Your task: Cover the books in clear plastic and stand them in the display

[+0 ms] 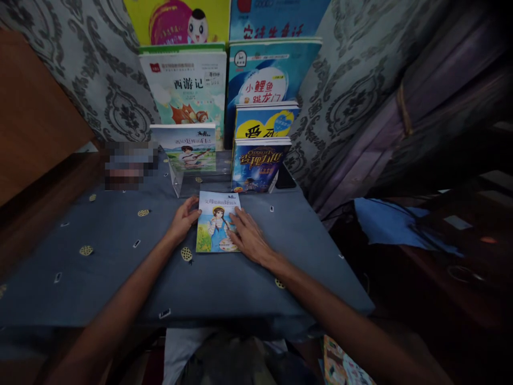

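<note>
A thin paperback book (216, 224) with a painted girl in blue overalls on its cover lies face up on the table. My left hand (185, 218) is at its left edge, fingers bent but apart, with the thumb and a fingertip touching the edge. Across the right side of the cover lies my right hand (250, 235), its fingers stretched out and spread, hiding part of that edge. Just beyond the book, a clear acrylic stand (192, 184) holds a similar paperback (196, 149) with a guitar player on the cover.
Beside that stand is a dark blue book (258, 168) before a yellow-and-blue book (264, 120). Larger books, including a pale green one (188, 91) and a teal one (276, 67), rise behind. A black object (286, 179) lies right of them. Patterned cloth covers the table (120, 272).
</note>
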### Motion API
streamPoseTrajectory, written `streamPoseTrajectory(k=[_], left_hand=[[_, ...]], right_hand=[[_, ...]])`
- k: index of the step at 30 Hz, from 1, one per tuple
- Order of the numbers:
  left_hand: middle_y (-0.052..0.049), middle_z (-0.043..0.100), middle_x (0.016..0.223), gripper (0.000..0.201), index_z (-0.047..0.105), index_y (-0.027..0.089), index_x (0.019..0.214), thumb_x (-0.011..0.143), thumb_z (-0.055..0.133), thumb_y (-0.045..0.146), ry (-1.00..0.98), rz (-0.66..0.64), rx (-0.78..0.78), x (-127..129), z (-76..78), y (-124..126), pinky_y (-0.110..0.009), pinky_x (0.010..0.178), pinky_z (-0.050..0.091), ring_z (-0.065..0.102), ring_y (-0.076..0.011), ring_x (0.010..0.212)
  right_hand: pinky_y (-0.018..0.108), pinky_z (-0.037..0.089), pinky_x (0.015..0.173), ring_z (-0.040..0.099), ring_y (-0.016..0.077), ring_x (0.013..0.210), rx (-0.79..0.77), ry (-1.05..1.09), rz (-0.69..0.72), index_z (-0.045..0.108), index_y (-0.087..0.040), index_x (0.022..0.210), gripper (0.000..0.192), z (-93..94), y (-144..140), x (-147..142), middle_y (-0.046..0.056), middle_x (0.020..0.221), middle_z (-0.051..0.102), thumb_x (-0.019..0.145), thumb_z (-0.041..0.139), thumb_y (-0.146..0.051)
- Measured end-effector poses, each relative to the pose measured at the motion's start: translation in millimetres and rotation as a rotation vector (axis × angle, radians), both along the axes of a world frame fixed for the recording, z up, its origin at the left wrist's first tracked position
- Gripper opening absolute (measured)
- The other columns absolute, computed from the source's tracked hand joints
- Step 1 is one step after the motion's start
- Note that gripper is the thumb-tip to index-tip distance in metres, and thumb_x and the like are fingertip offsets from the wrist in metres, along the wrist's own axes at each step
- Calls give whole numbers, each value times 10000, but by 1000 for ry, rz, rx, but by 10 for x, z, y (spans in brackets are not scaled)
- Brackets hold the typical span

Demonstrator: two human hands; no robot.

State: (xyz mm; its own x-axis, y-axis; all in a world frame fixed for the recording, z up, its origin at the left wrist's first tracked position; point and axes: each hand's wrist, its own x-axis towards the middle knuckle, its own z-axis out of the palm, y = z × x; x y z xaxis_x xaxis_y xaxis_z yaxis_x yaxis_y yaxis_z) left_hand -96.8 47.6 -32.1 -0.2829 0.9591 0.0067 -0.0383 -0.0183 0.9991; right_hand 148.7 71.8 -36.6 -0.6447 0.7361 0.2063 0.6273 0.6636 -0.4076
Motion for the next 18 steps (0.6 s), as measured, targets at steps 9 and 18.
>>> streamPoseTrajectory(k=[9,18], left_hand=[[-123,777,995,463,660,111,1136,711,822,199,-324,-175,-156,26,202,-92,-329,744,641,765,-231,844],[-127,784,1047,419,693,123,1090,720,840,253,-391,-206,-32,9,343,-118,-373,838,643,761,-269,949]], right_hand=[[508,398,1172,397,312,1474,-52,211,9,424,-162,1530,598,-30,116,50,190,1620,365,989,497,-406],[217,459,461,551,115,525,-666,652,0,728,-148,1045,511,123,343,100,-17,658,660,785,727,-588]])
